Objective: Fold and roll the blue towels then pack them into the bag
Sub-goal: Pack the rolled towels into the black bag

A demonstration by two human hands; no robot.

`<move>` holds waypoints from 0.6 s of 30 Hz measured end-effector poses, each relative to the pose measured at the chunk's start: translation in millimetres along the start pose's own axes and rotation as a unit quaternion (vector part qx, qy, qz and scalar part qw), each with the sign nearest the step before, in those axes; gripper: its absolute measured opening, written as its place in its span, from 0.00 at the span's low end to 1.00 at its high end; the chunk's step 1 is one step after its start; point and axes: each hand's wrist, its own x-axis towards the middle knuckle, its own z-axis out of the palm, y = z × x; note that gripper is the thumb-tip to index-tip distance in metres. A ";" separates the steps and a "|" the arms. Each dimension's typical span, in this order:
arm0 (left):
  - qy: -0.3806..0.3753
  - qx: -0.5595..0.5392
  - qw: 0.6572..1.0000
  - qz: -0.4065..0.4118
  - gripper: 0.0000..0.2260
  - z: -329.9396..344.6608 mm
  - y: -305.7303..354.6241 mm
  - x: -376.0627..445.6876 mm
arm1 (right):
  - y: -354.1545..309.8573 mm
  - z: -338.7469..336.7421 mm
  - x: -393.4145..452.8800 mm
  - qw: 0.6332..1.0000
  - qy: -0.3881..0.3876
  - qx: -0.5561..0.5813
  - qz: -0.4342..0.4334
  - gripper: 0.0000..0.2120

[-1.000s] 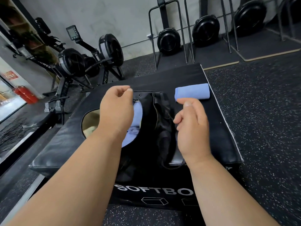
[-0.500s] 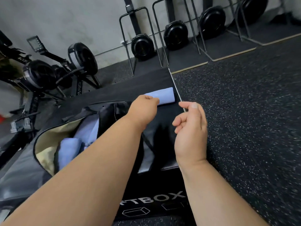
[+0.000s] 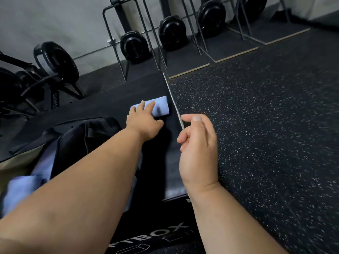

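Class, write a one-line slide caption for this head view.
Left hand reaches onto the rolled blue towel on the black soft box, beside the open bag; right hand hangs idle.

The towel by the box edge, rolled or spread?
Rolled: the blue towel lies as a compact cylinder on the black box, outside the bag, with the left hand reaching onto it.

A rolled blue towel (image 3: pixel 159 107) lies near the soft box's (image 3: pixel 110 99) far right edge. More blue towels (image 3: pixel 23 187) sit inside the open black bag (image 3: pixel 77 136) at its left.
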 end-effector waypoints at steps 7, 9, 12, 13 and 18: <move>-0.029 0.036 0.999 -0.015 0.38 6.3 -2.0 22.1 | 5.0 -3.6 4.7 1.000 -0.001 -0.011 -0.002 0.14; -0.026 0.072 0.997 -0.023 0.39 7.4 0.6 23.4 | 5.8 -5.6 6.0 1.000 0.003 -0.016 -0.002 0.14; -0.031 0.139 0.990 -0.021 0.37 5.0 4.9 26.6 | 7.6 -5.4 6.0 1.000 0.004 -0.021 -0.001 0.14; -0.035 0.149 0.988 -0.023 0.36 3.1 5.6 27.6 | 8.6 -5.0 5.9 1.000 0.004 -0.024 -0.003 0.14; -0.018 0.182 0.983 -0.003 0.31 -5.5 4.7 39.0 | 10.1 -3.1 2.8 0.999 0.003 -0.032 -0.004 0.14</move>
